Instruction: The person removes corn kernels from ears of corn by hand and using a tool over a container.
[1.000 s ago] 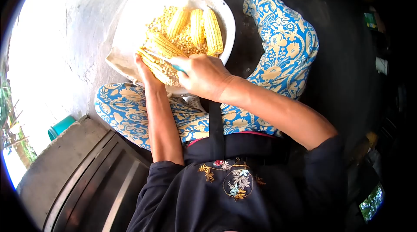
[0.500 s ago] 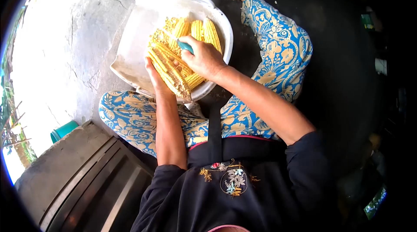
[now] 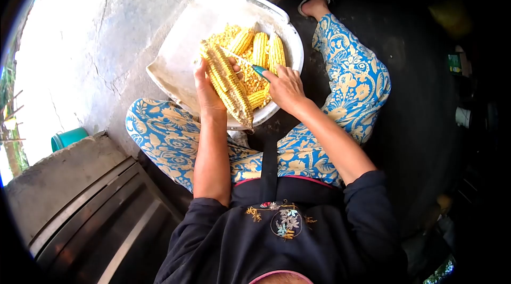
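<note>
In my left hand (image 3: 208, 90) is a corn cob (image 3: 228, 84), tilted over the basin, with the fingers closed around it from behind. Bare strips run along the cob between rows of yellow kernels. My right hand (image 3: 286, 87) grips the teal handle of a screwdriver (image 3: 259, 70), whose thin shaft points up and left, its tip at or close to the cob's upper end. Beneath both hands, a white basin (image 3: 296, 44) contains loose kernels (image 3: 253, 79) and several cobs, including one whole corn cob (image 3: 276, 52) on the right side.
A pale sheet or sack (image 3: 186, 34) lines the basin's left side. My legs in patterned trousers (image 3: 354, 79) lie bent around the basin. Left are cracked concrete (image 3: 114, 44), a low ledge (image 3: 69, 172) and a green container (image 3: 69, 139). Pieces of husk or cob lie at the top.
My right hand has drawn back rightward from the cob, showing the screwdriver's shaft. The left hand has turned the cob so a bare strip shows. The whole view has shifted slightly.
</note>
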`<state>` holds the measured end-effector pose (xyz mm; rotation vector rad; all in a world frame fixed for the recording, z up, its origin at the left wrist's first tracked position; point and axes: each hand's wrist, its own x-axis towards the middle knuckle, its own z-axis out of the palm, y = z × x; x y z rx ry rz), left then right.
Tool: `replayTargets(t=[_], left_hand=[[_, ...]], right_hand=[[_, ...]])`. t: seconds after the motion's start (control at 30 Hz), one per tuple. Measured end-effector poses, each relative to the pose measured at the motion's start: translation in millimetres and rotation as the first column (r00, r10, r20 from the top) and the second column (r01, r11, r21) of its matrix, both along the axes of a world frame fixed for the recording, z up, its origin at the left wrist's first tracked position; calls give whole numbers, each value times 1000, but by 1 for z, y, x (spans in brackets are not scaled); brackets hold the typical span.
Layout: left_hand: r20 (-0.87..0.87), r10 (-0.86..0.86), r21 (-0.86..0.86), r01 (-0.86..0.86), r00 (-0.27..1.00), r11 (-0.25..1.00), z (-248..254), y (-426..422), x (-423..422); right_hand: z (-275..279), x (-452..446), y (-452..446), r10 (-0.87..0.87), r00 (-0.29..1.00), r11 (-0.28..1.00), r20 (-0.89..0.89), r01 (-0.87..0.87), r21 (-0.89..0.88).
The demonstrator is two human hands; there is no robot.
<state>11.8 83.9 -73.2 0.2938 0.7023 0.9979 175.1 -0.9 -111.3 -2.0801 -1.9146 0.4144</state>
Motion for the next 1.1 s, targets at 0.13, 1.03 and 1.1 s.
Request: replayTargets(t=[0.13, 1.03, 1.1], left_hand=[[-15, 17, 18, -17, 1000, 1000, 0, -1, 5], [-60, 206, 265, -183, 977, 947, 68, -2, -30], [-185, 238, 216, -196, 954, 956, 68, 3, -32]], right_hand=[[31, -13, -1, -240, 706, 968, -666, 225, -110], [156, -39, 36, 97, 687, 958, -721, -260, -119], [149, -34, 46, 148, 692, 952, -706, -293, -87]])
